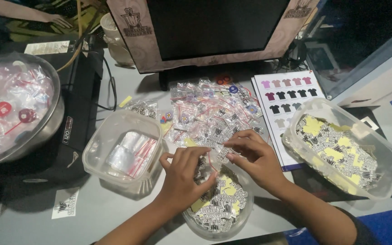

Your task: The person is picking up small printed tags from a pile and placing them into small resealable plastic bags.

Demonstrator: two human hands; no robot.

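Note:
My left hand (182, 174) and my right hand (252, 156) meet over a round clear tub (246, 217) filled with black-and-white stickers and yellow backing bits. Together they pinch a small clear zip bag (218, 156) with a red seal strip, held just above the tub. Right behind my hands lies a heap of filled small zip bags (209, 111) with red strips. A square clear tub (97, 149) to the left holds a stack of empty zip bags (130, 154).
A rectangular clear tub (377, 149) of the same stickers sits right. A sheet printed with coloured shirts (286, 97) lies beneath it. A monitor (214, 27) stands behind. A metal bowl (46, 127) of bagged items sits far left; another person's hand (60, 20) rests top left.

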